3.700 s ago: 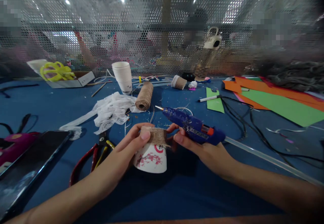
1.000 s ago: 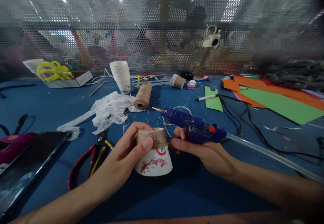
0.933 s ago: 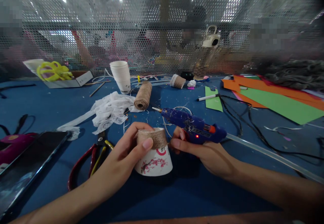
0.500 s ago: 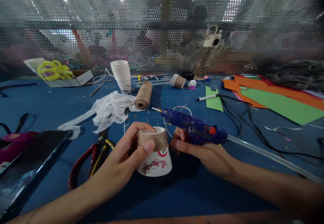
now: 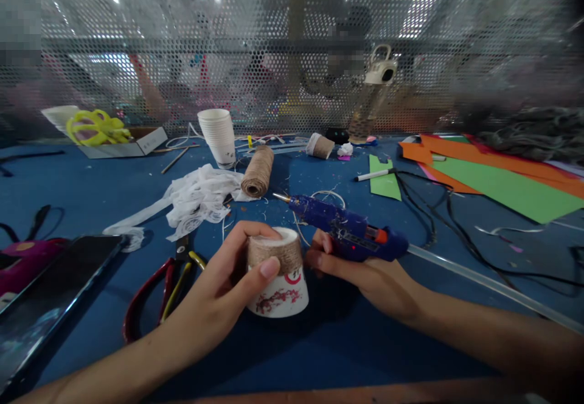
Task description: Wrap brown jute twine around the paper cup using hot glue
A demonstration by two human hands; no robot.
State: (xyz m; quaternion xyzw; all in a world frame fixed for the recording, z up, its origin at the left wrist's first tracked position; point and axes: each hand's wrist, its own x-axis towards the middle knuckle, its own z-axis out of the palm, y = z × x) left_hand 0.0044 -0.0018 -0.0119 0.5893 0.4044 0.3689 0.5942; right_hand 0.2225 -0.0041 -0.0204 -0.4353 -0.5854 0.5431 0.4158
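Observation:
My left hand [image 5: 232, 276] is closed on a white paper cup [image 5: 281, 300] that stands upside down, its narrow end up. Brown twine [image 5: 286, 255] is wound around the upper part of the cup, and red blossoms are printed below. The thumb presses on the twine; the other fingers are on the far side. A blue hot glue gun [image 5: 349, 224] is gripped in my right hand [image 5: 360, 270]. Its metal nozzle points left, above and behind the cup, apart from it. A clear glue stick [image 5: 483, 282] sticks out of its back end.
Behind the cup lie a twine roll [image 5: 258, 171], white lace [image 5: 201, 197] and stacked paper cups [image 5: 216, 136]. Pliers-like red and yellow handles [image 5: 150, 297] and a phone [image 5: 59, 294] are at left. Coloured paper [image 5: 506, 179], a black cord [image 5: 460, 227] and a bottle [image 5: 376, 87] are at right.
Almost nothing differs. The whole view has shifted very slightly left; both hands keep their hold on the cup and the glue gun.

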